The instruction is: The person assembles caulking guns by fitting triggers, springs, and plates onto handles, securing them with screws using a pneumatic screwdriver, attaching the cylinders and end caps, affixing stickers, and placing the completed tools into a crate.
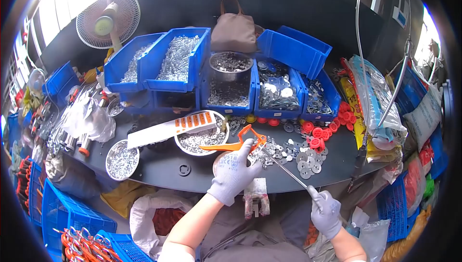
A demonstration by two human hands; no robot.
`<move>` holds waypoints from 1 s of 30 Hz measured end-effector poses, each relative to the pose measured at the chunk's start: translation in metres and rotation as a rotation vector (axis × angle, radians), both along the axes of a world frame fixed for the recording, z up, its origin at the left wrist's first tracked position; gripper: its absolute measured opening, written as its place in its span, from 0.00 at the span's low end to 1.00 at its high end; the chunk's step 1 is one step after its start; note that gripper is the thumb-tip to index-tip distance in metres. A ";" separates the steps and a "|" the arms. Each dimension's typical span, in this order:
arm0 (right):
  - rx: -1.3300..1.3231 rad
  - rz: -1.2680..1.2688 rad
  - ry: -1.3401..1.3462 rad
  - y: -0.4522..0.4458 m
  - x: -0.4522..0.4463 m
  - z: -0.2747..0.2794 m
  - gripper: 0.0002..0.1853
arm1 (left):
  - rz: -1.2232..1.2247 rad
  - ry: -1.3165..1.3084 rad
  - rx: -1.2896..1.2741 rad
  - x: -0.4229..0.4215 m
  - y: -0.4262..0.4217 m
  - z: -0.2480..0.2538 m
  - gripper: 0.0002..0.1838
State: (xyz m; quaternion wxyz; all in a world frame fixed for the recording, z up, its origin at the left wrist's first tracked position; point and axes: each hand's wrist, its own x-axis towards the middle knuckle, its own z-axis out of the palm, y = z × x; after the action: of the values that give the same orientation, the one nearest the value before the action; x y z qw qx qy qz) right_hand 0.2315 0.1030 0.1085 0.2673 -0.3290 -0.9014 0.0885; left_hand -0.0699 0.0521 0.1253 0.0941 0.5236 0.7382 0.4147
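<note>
My left hand (236, 173), in a pale glove, is closed round an orange plastic handle (231, 146) with an angular loop at its right end. My right hand (327, 211), gloved too, grips the lower end of a thin metal rod (286, 168). The rod slants up and left, its upper end at the orange loop; whether the two are joined is too small to tell. Just below the left hand, a small worn metal fixture (256, 194) sits at the table's front edge. Beneath the handle stands a bowl of small metal parts (202, 139), with a white strip bearing orange labels (171, 130) across it.
Blue bins (173, 85) of metal parts line the table's back. Loose washers (305, 163) and red plastic pieces (317, 139) lie to the right. Another bowl (122, 160) stands left, near a black ring (184, 169). A cable (385, 113) hangs at right. Blue crates (72, 214) flank my lap.
</note>
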 end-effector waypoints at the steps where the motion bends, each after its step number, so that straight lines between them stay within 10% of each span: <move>1: -0.043 0.017 0.022 0.002 -0.003 -0.004 0.20 | 0.022 0.038 -0.042 -0.002 0.001 -0.001 0.31; 3: -0.537 0.070 0.278 0.005 -0.005 -0.009 0.19 | 0.024 0.054 -0.078 -0.011 0.001 0.000 0.30; 5: -1.621 -0.119 0.473 0.012 -0.003 -0.001 0.17 | -0.024 0.084 -0.069 -0.016 0.000 -0.002 0.29; 7: -0.040 0.107 -0.050 0.009 -0.009 -0.025 0.19 | 0.009 0.165 -0.163 -0.014 0.005 -0.010 0.29; 10: 0.131 0.096 -0.167 0.009 -0.013 -0.011 0.19 | 0.038 0.122 -0.233 -0.016 0.006 -0.015 0.31; 12: -1.616 -0.053 0.437 0.011 -0.016 0.002 0.18 | -0.003 0.079 -0.153 -0.018 0.005 -0.014 0.31; 16: -0.911 0.108 0.411 0.004 -0.025 -0.033 0.21 | -0.021 0.032 -0.077 -0.014 0.003 -0.004 0.33; 24: -0.932 0.184 0.562 0.002 -0.035 -0.013 0.22 | -0.077 0.092 0.205 -0.021 -0.009 0.017 0.28; 27: -1.644 0.119 0.575 0.001 -0.037 0.016 0.21 | -0.087 0.077 0.254 -0.021 -0.018 0.028 0.26; 30: -2.411 0.571 0.713 0.011 -0.035 0.001 0.20 | -0.144 0.011 0.330 -0.011 -0.031 0.040 0.26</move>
State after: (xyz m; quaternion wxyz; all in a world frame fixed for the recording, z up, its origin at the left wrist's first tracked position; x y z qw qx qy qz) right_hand 0.1964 0.1139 0.1100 -0.0009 -0.1163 -0.1700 0.9786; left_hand -0.0810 0.0208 0.1653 0.0325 0.5857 0.6213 0.5195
